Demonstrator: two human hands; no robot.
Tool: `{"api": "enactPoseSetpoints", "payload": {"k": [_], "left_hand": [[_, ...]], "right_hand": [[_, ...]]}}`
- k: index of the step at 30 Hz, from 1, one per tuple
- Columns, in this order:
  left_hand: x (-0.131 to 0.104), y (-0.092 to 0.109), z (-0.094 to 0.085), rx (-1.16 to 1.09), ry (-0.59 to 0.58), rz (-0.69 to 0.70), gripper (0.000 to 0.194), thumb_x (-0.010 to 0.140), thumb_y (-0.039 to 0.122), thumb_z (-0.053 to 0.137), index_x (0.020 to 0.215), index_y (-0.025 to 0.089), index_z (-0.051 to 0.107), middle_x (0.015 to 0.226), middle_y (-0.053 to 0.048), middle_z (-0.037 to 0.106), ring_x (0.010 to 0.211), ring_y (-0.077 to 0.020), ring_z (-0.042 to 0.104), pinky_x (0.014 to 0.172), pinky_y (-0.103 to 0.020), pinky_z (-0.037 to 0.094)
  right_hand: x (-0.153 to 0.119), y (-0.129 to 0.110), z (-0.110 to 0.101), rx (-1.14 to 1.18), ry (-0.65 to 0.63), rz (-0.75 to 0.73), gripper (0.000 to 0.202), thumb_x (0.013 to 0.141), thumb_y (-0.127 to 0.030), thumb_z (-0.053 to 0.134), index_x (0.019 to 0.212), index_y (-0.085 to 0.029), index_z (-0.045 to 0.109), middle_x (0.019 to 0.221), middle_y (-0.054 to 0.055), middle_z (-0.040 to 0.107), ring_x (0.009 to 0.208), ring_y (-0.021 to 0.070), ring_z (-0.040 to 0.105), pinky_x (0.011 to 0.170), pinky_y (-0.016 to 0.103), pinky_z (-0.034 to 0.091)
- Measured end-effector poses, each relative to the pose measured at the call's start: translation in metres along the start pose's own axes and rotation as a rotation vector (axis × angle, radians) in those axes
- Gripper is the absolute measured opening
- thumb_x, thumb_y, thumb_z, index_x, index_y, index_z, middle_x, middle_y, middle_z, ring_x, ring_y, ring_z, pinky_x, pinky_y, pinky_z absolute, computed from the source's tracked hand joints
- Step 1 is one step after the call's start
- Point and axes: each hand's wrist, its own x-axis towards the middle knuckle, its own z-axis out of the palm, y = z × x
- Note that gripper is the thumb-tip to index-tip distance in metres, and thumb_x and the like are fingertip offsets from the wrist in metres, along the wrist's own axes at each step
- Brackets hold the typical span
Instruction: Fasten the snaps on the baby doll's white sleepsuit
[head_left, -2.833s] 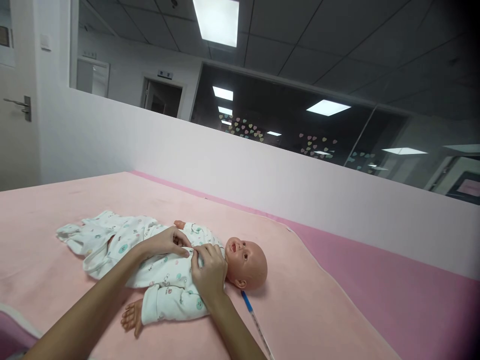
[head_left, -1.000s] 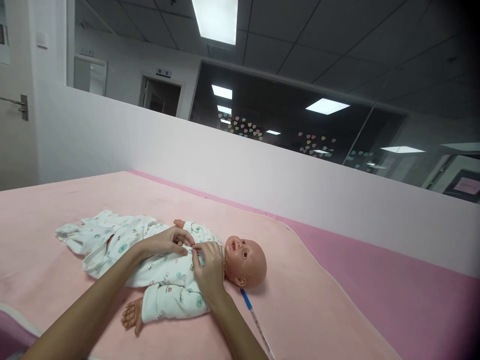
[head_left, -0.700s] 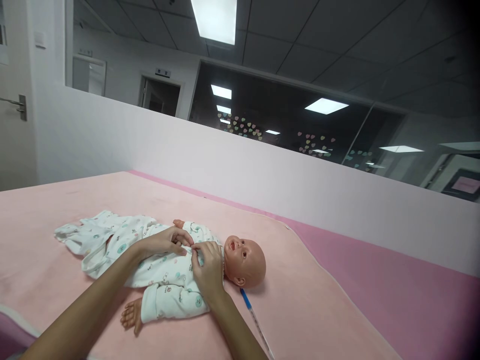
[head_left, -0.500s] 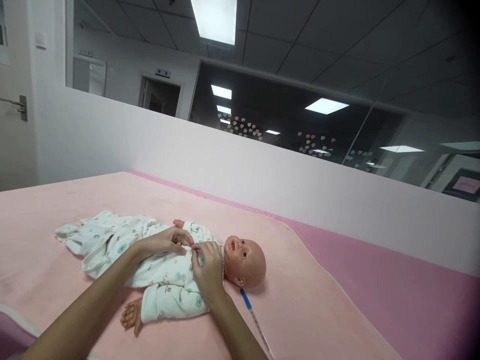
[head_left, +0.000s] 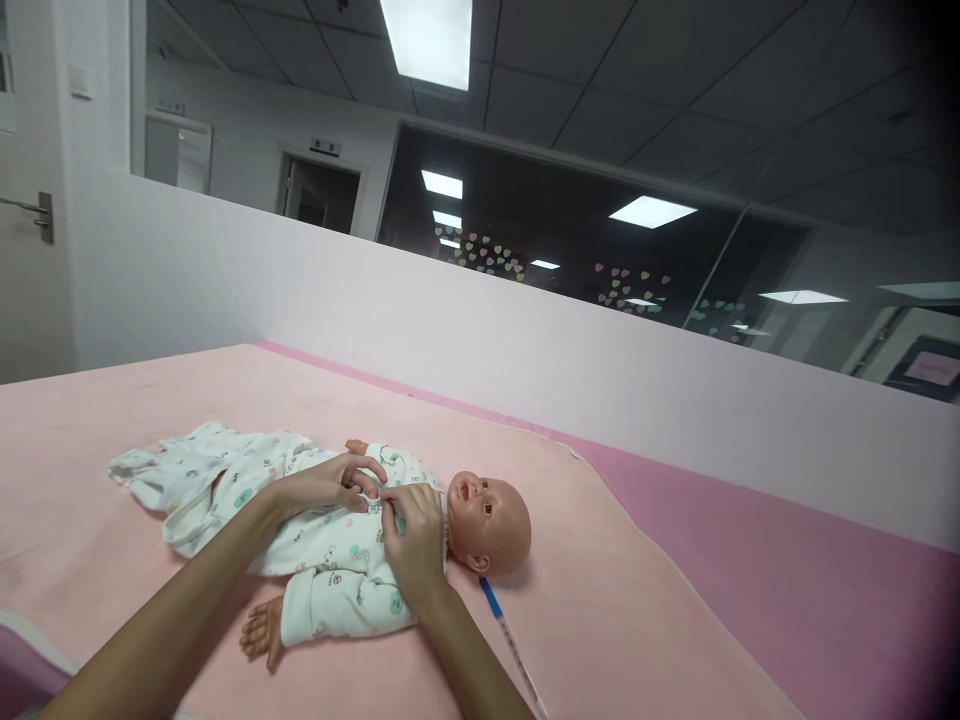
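A baby doll (head_left: 491,525) lies on its back with its head to the right, dressed in a white printed outfit (head_left: 337,545). Over the chest of the outfit, my left hand (head_left: 341,483) has its fingers curled, with thumb and fingertips at the cloth. Close beside it, my right hand (head_left: 412,525) pinches the front of the outfit near the neck. The fingertips of both hands nearly meet there. What exactly lies between them is too small to make out.
A thin stick with a blue end (head_left: 491,597), perhaps a thermometer, lies by the doll's head. The pink blanket (head_left: 615,620) spreads under everything over a darker pink surface (head_left: 720,530). Behind stands a low white wall (head_left: 450,330) with glass above.
The fingers of my left hand have shifted slightly at the chest, with a little more of a gap between thumb and index finger. The doll and stick look unchanged.
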Motion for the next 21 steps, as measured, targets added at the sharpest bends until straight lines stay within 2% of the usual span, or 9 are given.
{"api": "enactPoseSetpoints", "payload": {"k": [4, 7, 9, 11, 13, 16, 18, 21], "left_hand": [[0.0004, -0.0015, -0.0015, -0.005, -0.002, -0.002, 0.041, 0.062, 0.02, 0.067, 0.101, 0.021, 0.053, 0.081, 0.001, 0.056, 0.075, -0.0106, 0.048, 0.07, -0.024, 0.037], [0.0002, -0.0014, -0.0025, 0.075, 0.009, 0.02, 0.044, 0.064, 0.022, 0.067, 0.105, 0.023, 0.052, 0.086, 0.001, 0.056, 0.071, -0.0092, 0.045, 0.067, -0.023, 0.035], [0.0005, -0.0007, -0.0025, 0.154, 0.009, 0.056, 0.038, 0.064, 0.024, 0.067, 0.101, 0.022, 0.056, 0.084, 0.001, 0.053, 0.069, -0.0083, 0.04, 0.063, -0.022, 0.032], [0.0015, -0.0001, -0.0021, 0.234, 0.009, 0.088, 0.029, 0.065, 0.027, 0.067, 0.093, 0.02, 0.062, 0.07, 0.003, 0.046, 0.063, -0.0076, 0.035, 0.058, -0.021, 0.028], [0.0028, 0.0, -0.0015, 0.292, 0.023, 0.096, 0.025, 0.066, 0.031, 0.067, 0.088, 0.018, 0.065, 0.059, 0.005, 0.033, 0.058, -0.0072, 0.029, 0.054, -0.022, 0.022], [0.0037, -0.0001, -0.0009, 0.332, 0.053, 0.088, 0.027, 0.065, 0.034, 0.067, 0.088, 0.018, 0.068, 0.055, 0.006, 0.024, 0.055, -0.007, 0.024, 0.052, -0.023, 0.018], [0.0033, 0.0001, -0.001, 0.355, 0.059, 0.087, 0.027, 0.065, 0.034, 0.068, 0.087, 0.019, 0.069, 0.055, 0.006, 0.029, 0.056, -0.0072, 0.025, 0.052, -0.023, 0.019], [0.0026, 0.0002, -0.0018, 0.375, 0.026, 0.092, 0.026, 0.064, 0.035, 0.068, 0.086, 0.021, 0.07, 0.065, 0.002, 0.048, 0.062, -0.0083, 0.034, 0.056, -0.023, 0.026]], "right_hand": [[-0.0002, -0.0001, 0.0, -0.014, 0.015, -0.016, 0.016, 0.077, -0.008, 0.048, 0.076, -0.02, 0.058, 0.074, -0.001, 0.06, 0.075, 0.0136, 0.047, 0.07, 0.028, 0.032], [-0.0004, 0.0001, -0.0001, -0.024, 0.033, -0.016, 0.016, 0.077, -0.007, 0.048, 0.077, -0.02, 0.058, 0.074, -0.001, 0.06, 0.075, 0.0135, 0.048, 0.069, 0.028, 0.033], [-0.0007, 0.0002, -0.0002, -0.02, 0.047, -0.018, 0.016, 0.077, -0.007, 0.048, 0.078, -0.02, 0.059, 0.076, -0.001, 0.061, 0.076, 0.0134, 0.048, 0.07, 0.028, 0.034], [-0.0012, 0.0004, -0.0002, -0.015, 0.057, -0.023, 0.016, 0.078, -0.008, 0.049, 0.08, -0.02, 0.059, 0.077, -0.001, 0.061, 0.077, 0.0134, 0.049, 0.071, 0.028, 0.034], [-0.0018, 0.0008, 0.0001, -0.013, 0.065, -0.026, 0.016, 0.078, -0.008, 0.049, 0.08, -0.02, 0.06, 0.078, -0.001, 0.062, 0.077, 0.0136, 0.049, 0.071, 0.028, 0.035], [-0.0029, 0.0016, 0.0008, -0.009, 0.071, -0.021, 0.017, 0.078, -0.007, 0.048, 0.08, -0.02, 0.06, 0.077, -0.001, 0.062, 0.077, 0.0137, 0.049, 0.07, 0.028, 0.035], [-0.0036, 0.0022, 0.0014, -0.006, 0.077, -0.017, 0.017, 0.079, -0.007, 0.048, 0.08, -0.02, 0.059, 0.076, 0.0, 0.061, 0.077, 0.0138, 0.048, 0.07, 0.028, 0.035], [-0.0041, 0.0028, 0.0022, -0.006, 0.085, -0.023, 0.017, 0.08, -0.008, 0.047, 0.079, -0.02, 0.059, 0.075, -0.001, 0.06, 0.076, 0.0135, 0.048, 0.07, 0.028, 0.035]]}}
